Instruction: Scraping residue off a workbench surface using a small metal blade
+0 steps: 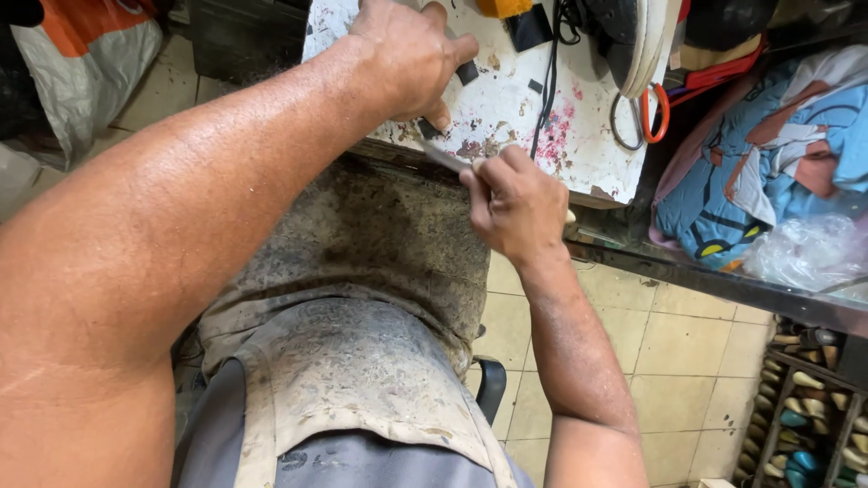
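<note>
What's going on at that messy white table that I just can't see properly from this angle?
- Head view: the dark piece under the left hand is mostly covered by its fingers.
- The thin blade in the right hand: its handle is hidden in the fist.
- The shoe on the white table is cut off by the top edge.
- Items on the rack, bottom right, are too small to tell.

- The tabletop (pixel 506 108) lies ahead of the person, beyond the apron (pixel 362 361) covering the lap.
- The left hand (pixel 407 54) rests on the tabletop near its front edge; the right hand (pixel 515 203) sits nearer, just off that edge, holding a blade (pixel 443 158) that reaches toward the left hand.
- A cable (pixel 547 81) runs across the tabletop, right of the left hand.
- A shoe (pixel 633 36) lies at the far right, scissors (pixel 646 113) just before it.
- Cloth (pixel 768 154) is heaped right of the tabletop; a rack (pixel 805 407) stands on the floor (pixel 669 343) lower right.
</note>
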